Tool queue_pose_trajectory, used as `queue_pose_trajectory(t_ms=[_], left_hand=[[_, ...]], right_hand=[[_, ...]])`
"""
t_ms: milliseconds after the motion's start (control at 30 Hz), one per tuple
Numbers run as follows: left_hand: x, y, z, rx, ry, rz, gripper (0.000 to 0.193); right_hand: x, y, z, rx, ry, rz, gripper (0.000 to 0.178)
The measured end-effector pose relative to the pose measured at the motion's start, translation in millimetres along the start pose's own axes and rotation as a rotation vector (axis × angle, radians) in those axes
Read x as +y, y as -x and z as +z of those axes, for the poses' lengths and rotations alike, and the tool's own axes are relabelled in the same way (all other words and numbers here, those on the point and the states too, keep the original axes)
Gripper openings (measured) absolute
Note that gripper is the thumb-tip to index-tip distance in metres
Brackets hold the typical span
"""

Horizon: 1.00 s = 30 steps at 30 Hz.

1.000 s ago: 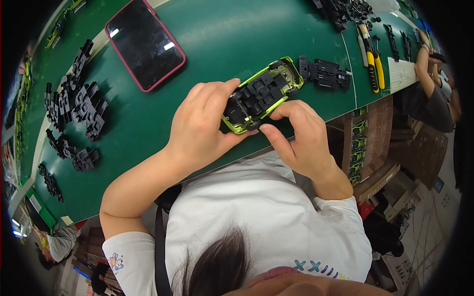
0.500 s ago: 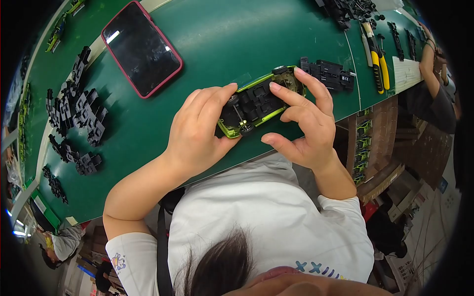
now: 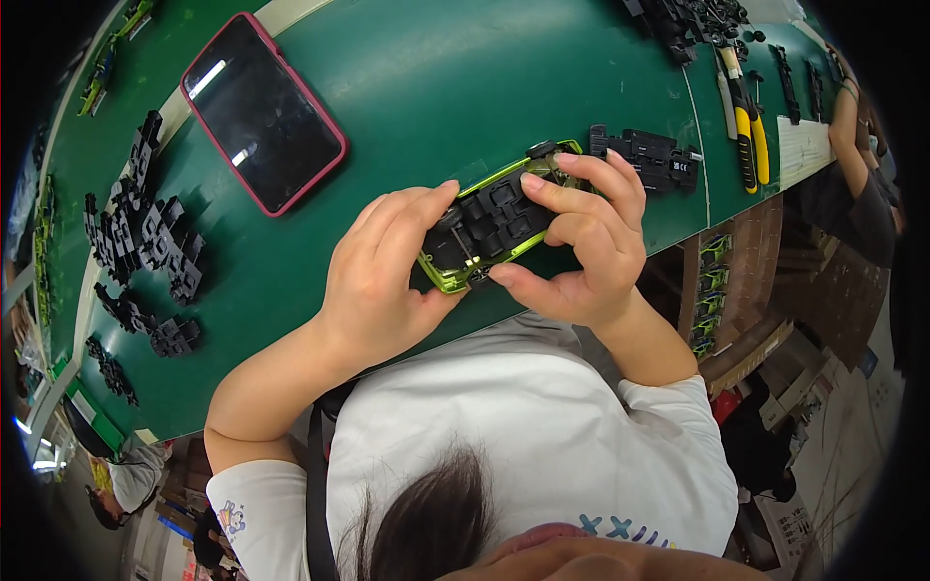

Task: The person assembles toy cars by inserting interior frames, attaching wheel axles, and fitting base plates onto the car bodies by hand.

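Observation:
A toy car (image 3: 502, 215) with a bright green body lies upside down between my hands, its black interior facing up. My left hand (image 3: 380, 266) is closed around the car's left end, fingers at the far side and thumb at the near side. Beside those fingers an axle with wheels (image 3: 455, 230) crosses the underside; its near wheel is partly hidden. My right hand (image 3: 591, 242) grips the car too, fingertips on the interior and right end, thumb against the near edge. Just right of the car, a black chassis plate (image 3: 654, 160) rests on the green table (image 3: 407, 97).
A phone in a red case (image 3: 262, 116) lies far left of the car. Black plastic parts (image 3: 165, 242) are piled at the left. Pliers with yellow-black handles (image 3: 751, 145) and more black parts (image 3: 688, 24) lie at right. A box of green car bodies (image 3: 714, 276) stands below; another person's arm (image 3: 845, 126) is beyond.
My right thumb has moved left onto the car's near edge. The axle's near wheel now sits lower, at the green rim. The camera view has shifted slightly.

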State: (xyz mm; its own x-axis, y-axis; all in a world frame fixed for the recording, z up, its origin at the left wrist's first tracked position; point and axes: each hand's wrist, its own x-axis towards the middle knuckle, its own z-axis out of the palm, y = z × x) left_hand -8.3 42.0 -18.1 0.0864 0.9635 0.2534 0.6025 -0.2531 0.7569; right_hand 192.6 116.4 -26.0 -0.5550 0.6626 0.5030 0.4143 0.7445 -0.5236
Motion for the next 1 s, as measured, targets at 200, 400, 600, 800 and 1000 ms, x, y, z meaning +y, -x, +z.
queue_pose_trajectory(t_ms=[200,400,600,800,1000], left_hand=[[-2.1,0.1,-1.8,-0.024,0.020,-0.013,0.066],[-4.9,1.0,-3.8,-0.043,0.011,0.008,0.066],[-6.4,1.0,-3.8,-0.056,0.027,-0.007,0.067],[-7.3,3.7,-4.3,-0.043,0.031,-0.004,0.072],[-11.3,5.4,1.0,-0.003,0.068,-0.039,0.092]], right_hand=[[8.0,0.5,-17.9,-0.004,-0.146,-0.033,0.043],[23.2,-32.9,-50.0,-0.391,-0.226,0.052,0.085],[22.1,-47.7,-48.3,-0.513,-0.169,0.001,0.086],[28.4,-52.7,-61.8,-0.387,-0.527,0.102,0.080],[16.8,-52.2,-56.6,-0.270,-1.326,0.513,0.074]])
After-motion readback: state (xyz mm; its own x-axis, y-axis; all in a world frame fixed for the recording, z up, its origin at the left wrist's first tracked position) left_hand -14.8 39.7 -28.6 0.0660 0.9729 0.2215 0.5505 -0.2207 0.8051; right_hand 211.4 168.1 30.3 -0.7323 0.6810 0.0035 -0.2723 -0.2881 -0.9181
